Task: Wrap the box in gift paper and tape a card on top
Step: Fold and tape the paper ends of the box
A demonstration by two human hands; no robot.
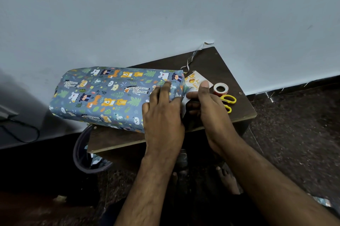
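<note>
now left hand (162,113) flat on wrapped box (110,95); right hand (207,102) pinching paper flap (184,101).

Box (110,97): long, fully covered on its visible faces in blue-grey gift paper (95,86) printed with cartoon animals and leaves, lying lengthwise on a dark wooden table, left end overhanging the table edge. At the right end the paper is loose, its white underside showing. Card (195,80): white with gold ornaments and lettering, flat on the table just beside that right end, partly covered.
</note>
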